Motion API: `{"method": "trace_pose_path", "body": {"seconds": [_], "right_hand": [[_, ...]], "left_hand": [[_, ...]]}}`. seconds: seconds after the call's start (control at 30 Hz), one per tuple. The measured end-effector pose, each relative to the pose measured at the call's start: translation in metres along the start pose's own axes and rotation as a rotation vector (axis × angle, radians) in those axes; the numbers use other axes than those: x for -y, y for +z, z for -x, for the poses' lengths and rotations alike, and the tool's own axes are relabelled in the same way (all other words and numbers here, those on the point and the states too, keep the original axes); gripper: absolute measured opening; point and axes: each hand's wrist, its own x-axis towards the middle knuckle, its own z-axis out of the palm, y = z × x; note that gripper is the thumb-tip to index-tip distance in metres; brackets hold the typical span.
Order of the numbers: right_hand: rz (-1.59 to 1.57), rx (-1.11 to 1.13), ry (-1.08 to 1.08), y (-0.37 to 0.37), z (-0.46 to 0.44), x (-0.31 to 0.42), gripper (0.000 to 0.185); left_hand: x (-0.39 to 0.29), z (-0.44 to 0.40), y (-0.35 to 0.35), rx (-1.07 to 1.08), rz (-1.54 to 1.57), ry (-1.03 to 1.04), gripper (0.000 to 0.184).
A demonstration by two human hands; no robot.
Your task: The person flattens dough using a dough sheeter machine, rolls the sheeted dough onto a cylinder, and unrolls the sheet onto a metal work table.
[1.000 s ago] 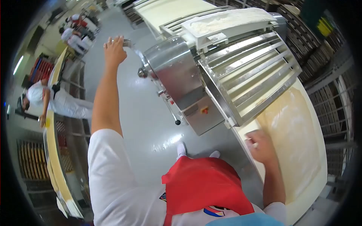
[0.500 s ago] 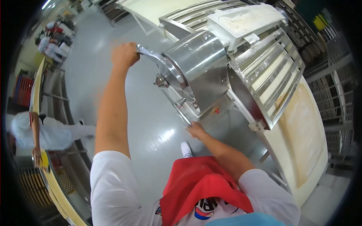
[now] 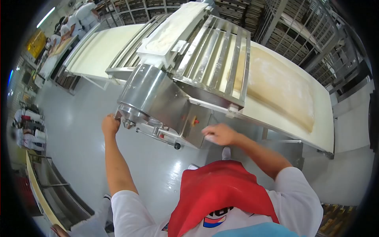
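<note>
A steel dough sheeter (image 3: pixel 158 93) stands before me, a white flour tray (image 3: pixel 166 37) on top and slatted guards (image 3: pixel 217 55) on either side. My left hand (image 3: pixel 110 124) is closed around the end of its crank handle, mostly hidden by the fingers. My right hand (image 3: pixel 220 134) is in the air right of the machine's base, slightly blurred, fingers partly stretched and nothing in them. Left of it is a thin lever with a black knob (image 3: pixel 177 146), apart from the hand. A floured sheet of dough (image 3: pixel 280 87) lies on the right conveyor belt (image 3: pixel 321 114).
The left belt (image 3: pixel 106 49) extends from the machine's far side. Metal racks (image 3: pixel 312 39) stand behind the right belt. Several people in white work at the far left, some at a table (image 3: pixel 59 49). Another person's sleeve shows at the lower left.
My right hand has let go of the thin lever and moved right. My left hand, still on the crank handle, is lower. The view has turned right, showing more of the dough sheet.
</note>
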Motion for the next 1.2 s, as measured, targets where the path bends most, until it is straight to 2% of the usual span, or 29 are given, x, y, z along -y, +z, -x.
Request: {"method": "trace_pose_path", "body": {"seconds": [0.07, 0.13, 0.17, 0.2, 0.23, 0.27, 0.33, 0.37, 0.43, 0.57, 0.63, 0.67, 0.7, 0.77, 0.8, 0.9, 0.97, 1.2], "right_hand": [[0.156, -0.259, -0.030, -0.046, 0.043, -0.004, 0.028], [0.208, -0.391, 0.021, -0.091, 0.091, -0.029, 0.027], [0.384, -0.480, -0.002, -0.112, 0.114, -0.040, 0.027], [0.559, -0.566, -0.026, -0.133, 0.136, -0.052, 0.027], [0.632, -0.559, 0.088, -0.154, 0.158, -0.069, 0.031], [0.760, -0.516, 0.176, -0.176, 0.180, -0.082, 0.048], [0.872, -0.421, 0.377, -0.213, 0.220, -0.109, 0.068], [0.875, -0.424, 0.364, -0.226, 0.235, -0.117, 0.068], [0.872, -0.200, 0.782, -0.247, 0.256, -0.121, 0.088], [0.836, -0.102, 0.732, -0.254, 0.253, -0.117, 0.095], [0.877, -0.194, 0.570, -0.246, 0.246, -0.131, 0.089], [0.860, -0.194, 0.576, -0.243, 0.241, -0.133, 0.089], [0.885, -0.198, 0.532, -0.242, 0.234, -0.133, 0.086], [0.899, -0.197, 0.495, -0.236, 0.224, -0.135, 0.083], [0.907, -0.245, 0.466, -0.230, 0.219, -0.136, 0.080], [0.933, -0.309, 0.395, -0.216, 0.202, -0.145, 0.074], [0.915, -0.333, 0.314, -0.210, 0.179, -0.144, 0.070], [0.932, -0.264, 0.248, -0.201, 0.119, -0.136, 0.067]], "left_hand": [[0.002, 0.002, 0.001, -0.019, 0.011, 0.005, 0.024], [0.001, 0.002, 0.001, -0.015, -0.009, 0.006, 0.024], [0.005, 0.002, 0.011, -0.026, -0.005, 0.002, 0.024], [0.010, 0.003, 0.026, -0.162, 0.032, 0.050, 0.029], [0.010, 0.010, 0.035, -0.295, 0.068, 0.096, 0.038], [0.002, 0.022, 0.034, -0.304, 0.073, 0.083, 0.038], [-0.019, 0.041, 0.028, -0.429, 0.051, 0.065, 0.065], [-0.020, 0.038, 0.028, -0.438, 0.050, 0.056, 0.065], [-0.018, 0.031, 0.028, -0.237, 0.070, -0.065, 0.085], [-0.024, 0.030, 0.022, -0.281, 0.072, -0.096, 0.071], [-0.011, 0.015, 0.026, -0.185, 0.013, -0.051, 0.043], [-0.009, 0.012, 0.025, -0.181, 0.000, -0.041, 0.043], [-0.012, 0.012, 0.020, -0.116, 0.325, -0.152, 0.031], [-0.004, 0.007, 0.029, -0.038, 0.641, -0.263, 0.024], [0.012, -0.004, 0.049, -0.153, 0.923, -0.158, 0.027], [0.017, -0.001, 0.055, -0.144, 1.314, -0.273, 0.028], [0.017, 0.000, 0.059, -0.141, 1.399, -0.321, 0.028], [0.026, 0.002, 0.066, -0.169, 1.506, -0.379, 0.030]]}}
